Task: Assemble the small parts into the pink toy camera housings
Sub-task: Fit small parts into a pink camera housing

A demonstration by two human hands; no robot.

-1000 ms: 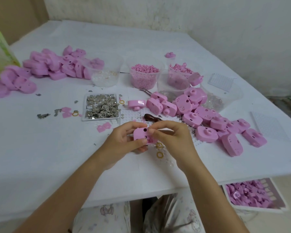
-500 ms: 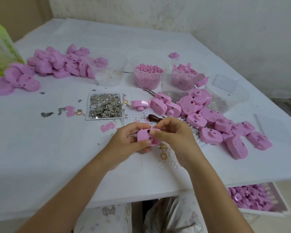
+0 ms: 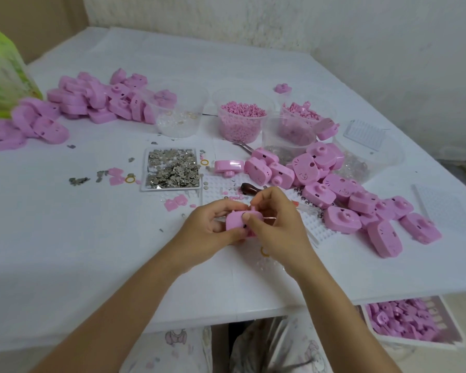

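**Both hands on 1 pink housing above the table's near edge**

A pink camera housing (image 3: pixel 237 220) is held just above the white table (image 3: pixel 65 251), near its front edge and roughly in the middle of the view. The left hand (image 3: pixel 207 230) grips it from the left, fingers curled behind it and thumb on its lower front. The right hand (image 3: pixel 277 224) grips its right side, thumb pressed on the front face and the other fingers curled over the top edge. Whether those fingers also pinch a small part cannot be told.

Just behind the hands lie a white peg board (image 3: pixel 218 187) and a brown-handled tool (image 3: pixel 249 189). To the left of the board sits a flat tray of small metal pieces (image 3: pixel 172 168). A loose heap of housings (image 3: pixel 361 205) spreads to the right of the hands. Farther back stand clear tubs, 1 heaped with tiny pink parts (image 3: pixel 241 119) and 1 nearly bare (image 3: pixel 180 119). A second heap of housings (image 3: pixel 92 100) lies at the far left, next to a green bag (image 3: pixel 0 76). Below the table's right corner, a basket (image 3: pixel 452 343) holds more pink pieces.
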